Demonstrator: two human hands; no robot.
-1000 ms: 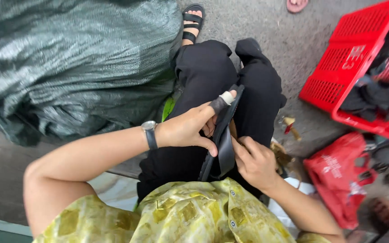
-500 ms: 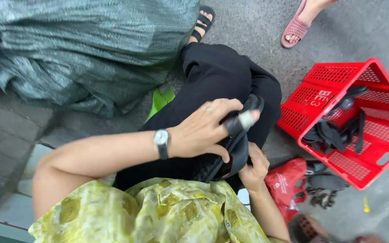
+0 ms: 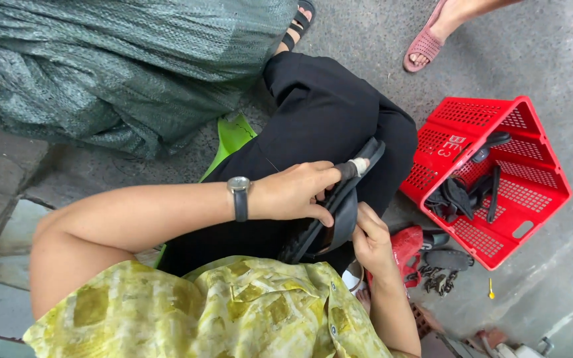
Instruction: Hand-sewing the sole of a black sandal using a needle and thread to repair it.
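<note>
Seated low, black trousers (image 3: 326, 113) filling the lap. Left hand (image 3: 298, 192) closed over the upper edge of a black rubber sandal sole (image 3: 339, 205), thumb below, fingers curled on top; forefinger tip wrapped in pale tape (image 3: 361, 165). Dark wristwatch (image 3: 239, 197) on that wrist. Right hand (image 3: 371, 240) gripping the same sole from beneath and to the right, fingers closed on its rim. Sole held on edge over the lap, tilted, tip pointing away toward the right knee.

Right of the knee, on concrete floor (image 3: 565, 59): red plastic crate (image 3: 538, 166), tipped at an angle, holding several black straps and sole parts (image 3: 462, 195). Just below the crate: small red bag (image 3: 407, 245), one flat black piece (image 3: 447, 259), a cluster of small dark bits (image 3: 436, 282); kind of bits not clear.

Upper left: large grey-green woven sack (image 3: 114, 59), bulging, lying just beside the legs. Bright green edge of a low stool (image 3: 232, 136) showing under the trousers. Own black sandal (image 3: 298, 23) at top centre. Another person's foot in a pink slipper (image 3: 426, 46) at top right, well apart from the work. Yellow patterned blouse (image 3: 207, 311) along the bottom edge.
</note>
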